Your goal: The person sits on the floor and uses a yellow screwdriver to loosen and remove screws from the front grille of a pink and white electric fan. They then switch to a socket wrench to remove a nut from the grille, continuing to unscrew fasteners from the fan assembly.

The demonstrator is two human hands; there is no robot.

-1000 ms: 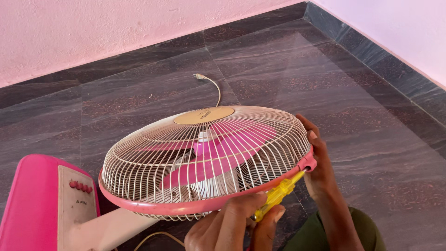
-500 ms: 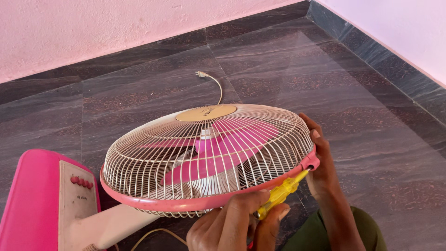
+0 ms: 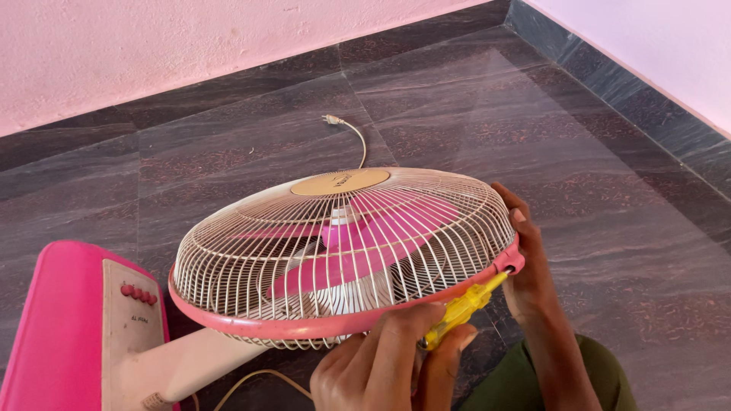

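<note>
A table fan lies tilted on the floor, its cream wire guard facing up over pink blades. A pink rim band circles the guard and ends in a clasp at the right. My left hand, at the bottom centre, grips a yellow screwdriver whose tip points up into that clasp. My right hand wraps the guard's right edge just behind the clasp, fingers over the top wires.
The fan's pink base with a cream panel of red buttons lies at the lower left. Its cord and plug trail behind the guard on the dark stone floor. Pink walls close the corner at the back and right.
Both hands keep their grips and the screwdriver tip stays at the clasp. The whole scene has shifted slightly in the view, nothing else.
</note>
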